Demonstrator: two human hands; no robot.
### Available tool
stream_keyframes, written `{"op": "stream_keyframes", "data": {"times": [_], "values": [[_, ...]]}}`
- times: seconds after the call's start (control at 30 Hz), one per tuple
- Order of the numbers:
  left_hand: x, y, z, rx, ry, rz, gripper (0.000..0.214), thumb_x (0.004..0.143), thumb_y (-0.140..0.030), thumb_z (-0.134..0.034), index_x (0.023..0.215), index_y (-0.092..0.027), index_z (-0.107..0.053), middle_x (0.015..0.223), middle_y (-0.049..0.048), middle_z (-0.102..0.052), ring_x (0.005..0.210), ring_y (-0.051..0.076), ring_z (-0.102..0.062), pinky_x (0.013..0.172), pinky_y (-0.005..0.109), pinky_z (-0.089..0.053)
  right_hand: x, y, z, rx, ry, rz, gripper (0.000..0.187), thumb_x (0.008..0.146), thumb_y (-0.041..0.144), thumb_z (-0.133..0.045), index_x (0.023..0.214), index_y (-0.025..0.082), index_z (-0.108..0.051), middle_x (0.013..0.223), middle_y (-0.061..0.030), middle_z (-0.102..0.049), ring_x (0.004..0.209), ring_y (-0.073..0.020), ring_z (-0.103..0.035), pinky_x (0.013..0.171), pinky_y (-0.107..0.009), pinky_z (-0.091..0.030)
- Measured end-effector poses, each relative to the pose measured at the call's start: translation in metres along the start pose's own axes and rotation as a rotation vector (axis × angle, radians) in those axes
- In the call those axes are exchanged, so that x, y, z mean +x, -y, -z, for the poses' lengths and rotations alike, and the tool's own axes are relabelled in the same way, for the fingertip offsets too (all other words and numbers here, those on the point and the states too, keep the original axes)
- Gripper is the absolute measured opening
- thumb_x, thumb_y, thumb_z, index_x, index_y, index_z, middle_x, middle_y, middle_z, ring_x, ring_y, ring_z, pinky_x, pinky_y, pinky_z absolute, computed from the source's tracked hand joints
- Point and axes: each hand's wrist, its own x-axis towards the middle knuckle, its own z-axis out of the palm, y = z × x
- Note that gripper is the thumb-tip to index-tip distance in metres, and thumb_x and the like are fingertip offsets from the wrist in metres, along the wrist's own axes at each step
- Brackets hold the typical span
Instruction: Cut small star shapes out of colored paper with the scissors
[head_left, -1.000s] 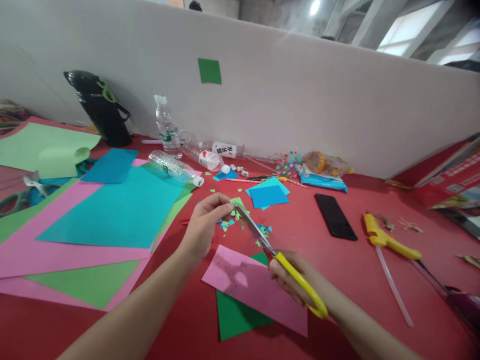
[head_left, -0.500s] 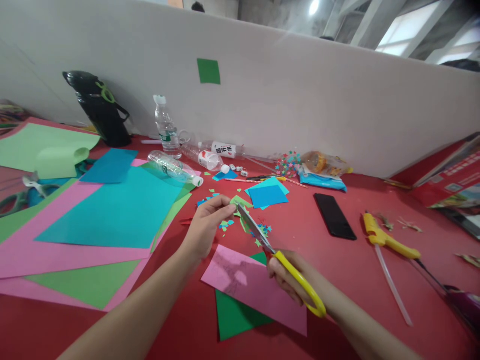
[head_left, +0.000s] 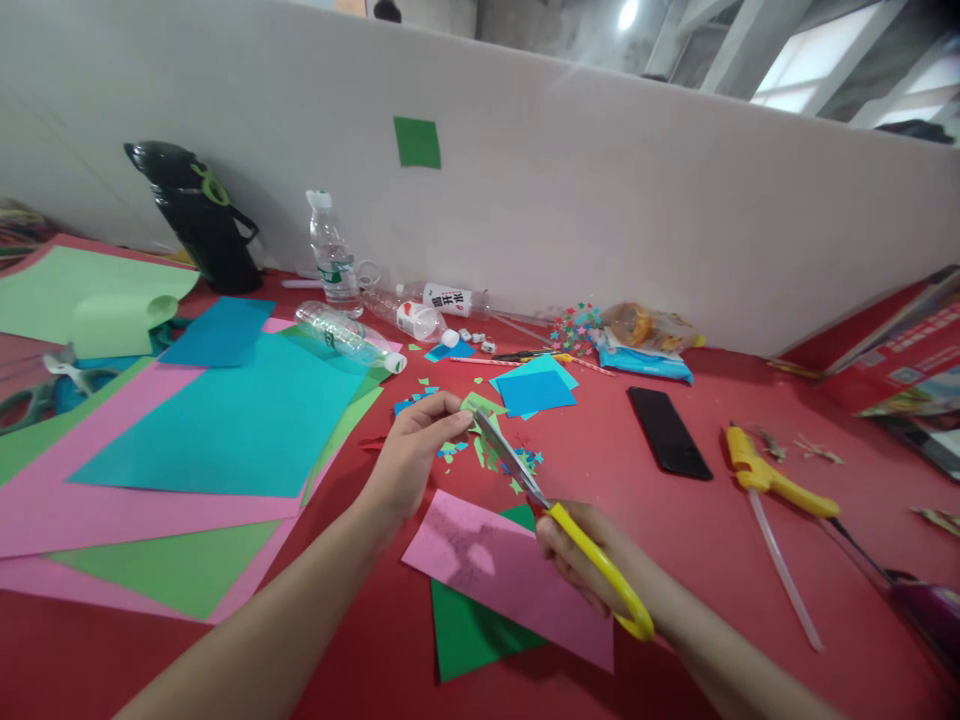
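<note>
My right hand point(head_left: 574, 555) is wrapped round the yellow handles of a pair of scissors point(head_left: 514, 465), whose blades point away and to the left. The blades look nearly closed, with their tips at the fingertips of my left hand point(head_left: 420, 440). Between its thumb and forefinger, my left hand pinches a small light green piece of paper point(head_left: 472, 403). Tiny green and blue scraps and cut stars point(head_left: 531, 458) lie beneath the blades. Below both hands, a pink sheet point(head_left: 495, 560) with faint drawn lines rests on a dark green sheet point(head_left: 472, 635).
Large coloured sheets point(head_left: 240, 430) cover the left side. Plastic bottles point(head_left: 345, 335) and a black flask point(head_left: 206, 235) are along the white partition point(head_left: 570, 200). A phone point(head_left: 669, 432) and a yellow glue gun point(head_left: 780, 485) lie to the right. Blue squares point(head_left: 536, 390) lie beyond the scissors.
The scissor blades have drawn closer together, and the green paper scraps under them have shifted. Both hands stay almost in place.
</note>
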Motion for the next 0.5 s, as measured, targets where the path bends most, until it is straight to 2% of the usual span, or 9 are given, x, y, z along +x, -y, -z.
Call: {"op": "stream_keyframes", "data": {"times": [0.2, 0.37, 0.5], "values": [[0.0, 0.0, 0.001, -0.007, 0.017, 0.0, 0.016, 0.075, -0.025, -0.068, 0.063, -0.018, -0.059, 0.061, -0.0031, -0.053, 0.062, 0.01, -0.048, 0.064, 0.024, -0.038, 0.003, 0.001, -0.002, 0.021, 0.008, -0.008, 0.04, 0.074, 0.06, -0.055, 0.069, 0.022, -0.047, 0.04, 0.0124, -0.032, 0.028, -0.0043, -0.026, 0.025, -0.014, -0.024], [0.0, 0.001, 0.0, 0.006, 0.034, 0.005, 0.016, 0.074, -0.025, -0.069, 0.063, -0.018, -0.059, 0.062, -0.003, -0.053, 0.062, 0.01, -0.048, 0.065, 0.024, -0.038, 0.004, -0.006, -0.003, 0.003, -0.016, 0.036, 0.044, 0.078, 0.064, -0.051, 0.072, 0.021, -0.05, 0.041, 0.0119, -0.033, 0.03, -0.0047, -0.028, 0.027, -0.014, -0.027], [0.0, 0.001, -0.001, 0.022, 0.035, 0.008, 0.017, 0.074, -0.026, -0.069, 0.063, -0.018, -0.059, 0.062, -0.0031, -0.052, 0.063, 0.01, -0.048, 0.065, 0.024, -0.038, 0.004, -0.011, 0.001, 0.016, -0.01, 0.042, 0.037, 0.082, 0.056, -0.052, 0.07, 0.021, -0.048, 0.043, 0.0114, -0.033, 0.03, -0.0043, -0.027, 0.026, -0.014, -0.025]]}}
